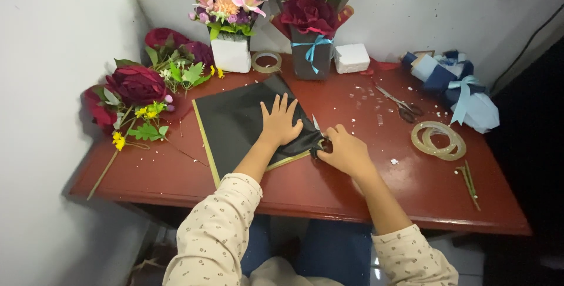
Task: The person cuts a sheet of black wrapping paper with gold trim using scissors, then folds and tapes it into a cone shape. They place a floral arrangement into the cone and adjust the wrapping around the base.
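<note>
Observed: a glossy black wrapping sheet with a thin gold border (241, 123) lies flat on the dark red wooden surface (329, 186), near its front edge and left of centre.

Left hand (281, 123): palm down on the right part of the sheet, fingers (276, 105) spread wide. In my judgement the spread palm pins the sheet so that it cannot slide or lift while its corner is worked.

Right hand (346, 152): just right of the sheet's front right corner, fingers curled closed around a small pair of dark-handled scissors (319, 134). The blade tip points up and away at the sheet's edge, touching or nearly so; which cannot be told. The grip suits a cut along that edge.

Surroundings, relative to the sheet:
- Left: loose dark red artificial flowers with green leaves and yellow sprigs (138, 95), laid within reach.
- Behind: a mixed bouquet in a white block (230, 22), a dark red bouquet with a blue ribbon (310, 27), and a roll of tape (266, 61) between them.
- Right: a second pair of scissors (400, 105), two clear tape rings (439, 140), and blue wrapped material with a pale ribbon (455, 89), well apart.
- White crumbs lie scattered on the surface to the right.
</note>
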